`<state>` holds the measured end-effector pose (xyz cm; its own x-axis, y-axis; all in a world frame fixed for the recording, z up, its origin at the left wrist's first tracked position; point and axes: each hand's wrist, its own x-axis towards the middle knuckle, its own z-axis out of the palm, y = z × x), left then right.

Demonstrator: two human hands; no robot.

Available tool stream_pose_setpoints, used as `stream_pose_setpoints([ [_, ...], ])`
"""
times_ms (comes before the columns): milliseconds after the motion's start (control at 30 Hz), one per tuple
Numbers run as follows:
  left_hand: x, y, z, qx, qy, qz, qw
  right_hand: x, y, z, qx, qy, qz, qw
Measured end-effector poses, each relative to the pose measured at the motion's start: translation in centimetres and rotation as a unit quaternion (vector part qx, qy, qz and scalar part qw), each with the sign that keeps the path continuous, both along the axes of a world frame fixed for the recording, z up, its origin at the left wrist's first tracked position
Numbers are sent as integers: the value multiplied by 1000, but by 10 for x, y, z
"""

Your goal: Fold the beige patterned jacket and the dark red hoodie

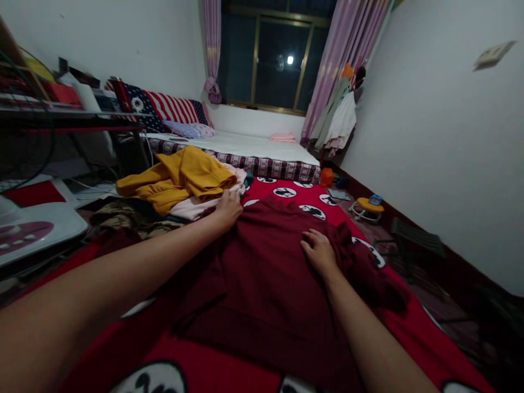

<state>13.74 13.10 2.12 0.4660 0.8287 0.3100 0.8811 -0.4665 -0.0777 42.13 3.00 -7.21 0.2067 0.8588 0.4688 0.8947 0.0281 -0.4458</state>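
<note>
A dark maroon garment (262, 278) lies spread on a red blanket (286, 192) printed with round black-and-white cartoon faces. My left hand (227, 209) reaches to the garment's far left edge, fingers curled on the cloth there. My right hand (319, 252) rests palm down on the garment toward its right side, fingers bent and pressing the fabric next to a bunched fold (360, 262). Just beyond my left hand sits a heap of clothes: a mustard yellow piece (180, 177) on top of a pale pink one (200, 206).
A second bed (254, 148) with a white sheet, flag-print pillow (164, 109) and lilac pillow stands under the dark window. At left are a dark desk (61, 117) with clutter and a white appliance (33, 226). Clothes hang by the curtain (335, 117); a small stool (368, 207) stands on the floor.
</note>
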Motion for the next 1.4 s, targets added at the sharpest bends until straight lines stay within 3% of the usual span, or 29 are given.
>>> stream_pose_setpoints([
  [200, 50, 4, 1, -22, -48, 12, 999, -2, -2, 1, -17, -20, 7, 1000],
  [367, 51, 33, -11, -82, -90, 80, 989, -2, -3, 3, -10, -5, 16, 1000],
  [533, 48, 43, -18, -20, -123, 73, 990, -6, -4, 5, 13, -2, 45, 999],
  [633, 56, 31, -20, 17, -118, 42, 992, -11, -5, 7, -24, -21, 53, 998],
  [700, 66, 20, -24, 40, -115, -16, 992, -13, -6, 9, -67, -34, 44, 996],
  [833, 85, 2, -42, -29, -87, -158, 983, -18, -8, 15, -127, -51, 26, 990],
  [1033, 87, -2, -72, -110, -142, -151, 972, -23, -7, 22, -210, -79, -46, 973],
  [1233, 73, 11, -75, -83, -345, -160, 921, 11, 23, 31, -299, -101, -138, 939],
  [1333, 69, 17, -78, -80, -361, -155, 916, 27, 45, 47, -351, -104, -183, 913],
  [1400, 69, 20, -81, -92, -353, -143, 920, 21, 53, 56, -368, -132, -202, 898],
])
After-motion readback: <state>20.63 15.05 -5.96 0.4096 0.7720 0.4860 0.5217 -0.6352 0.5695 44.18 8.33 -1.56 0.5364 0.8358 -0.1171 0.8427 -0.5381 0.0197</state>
